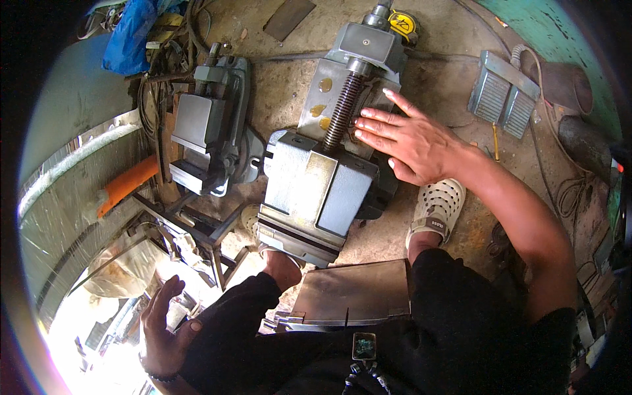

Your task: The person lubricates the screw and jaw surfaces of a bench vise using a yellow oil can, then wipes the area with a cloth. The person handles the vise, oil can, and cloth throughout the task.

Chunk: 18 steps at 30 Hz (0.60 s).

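A large grey machine vise (288, 172) stands on the floor between my feet, its threaded screw (344, 105) running up to the far end block (366, 43). Yellowish-brown oily spots (317, 110) mark the flat metal bed beside the screw. My right hand (421, 139) is spread palm down at the right of the screw, fingertips over the bed; whether they touch it, I cannot tell. Nothing shows in that hand. At the lower left, my left hand (164, 332) is raised near my knee with fingers apart, holding nothing visible.
A smaller vise (197, 118) stands at the left. Beyond the large vise lies a yellow tape measure (403, 26). A grey double foot pedal (503, 93) with a cable is at the right. A metal plate (355, 289) lies near me, and a blue plastic bag (128, 39) hangs at the far left.
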Available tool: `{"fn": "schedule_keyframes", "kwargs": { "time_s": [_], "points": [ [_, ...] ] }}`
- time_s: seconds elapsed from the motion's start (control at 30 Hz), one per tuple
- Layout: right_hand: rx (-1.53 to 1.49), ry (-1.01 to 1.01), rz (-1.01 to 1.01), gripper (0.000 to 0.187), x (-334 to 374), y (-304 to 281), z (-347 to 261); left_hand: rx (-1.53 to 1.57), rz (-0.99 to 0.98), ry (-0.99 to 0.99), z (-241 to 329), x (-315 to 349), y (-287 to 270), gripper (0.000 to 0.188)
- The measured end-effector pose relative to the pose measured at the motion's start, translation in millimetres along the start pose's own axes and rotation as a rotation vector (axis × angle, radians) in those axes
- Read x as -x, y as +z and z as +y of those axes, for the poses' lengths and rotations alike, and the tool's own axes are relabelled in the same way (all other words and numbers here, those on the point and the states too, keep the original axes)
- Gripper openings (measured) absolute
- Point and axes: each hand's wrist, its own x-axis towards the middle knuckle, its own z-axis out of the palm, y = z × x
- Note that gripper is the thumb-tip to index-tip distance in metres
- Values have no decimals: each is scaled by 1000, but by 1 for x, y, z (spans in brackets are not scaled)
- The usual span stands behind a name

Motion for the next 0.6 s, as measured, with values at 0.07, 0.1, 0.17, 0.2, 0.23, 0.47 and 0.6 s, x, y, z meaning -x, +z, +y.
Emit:
{"fn": "schedule_keyframes", "kwargs": {
  "time_s": [0.07,0.1,0.17,0.2,0.23,0.47,0.6],
  "points": [
    [-5,-17,65,59,-2,-2,2,5,7,24,-2,0,0,85],
    [2,9,8,59,-5,-2,1,1,1,20,-3,0,-1,85],
    [24,29,-39,58,-9,0,-2,6,3,13,-5,0,-1,87],
    [22,7,-24,57,-11,1,-2,15,10,8,-5,1,0,87],
    [14,-4,-36,57,-13,3,-3,32,15,13,-5,1,0,88],
    [-59,-174,-67,55,-13,3,3,-18,-4,-22,-4,-1,-1,91],
    [-54,-214,-72,59,-5,-2,6,-3,-12,-42,-3,-1,-1,91]
  ]
}}
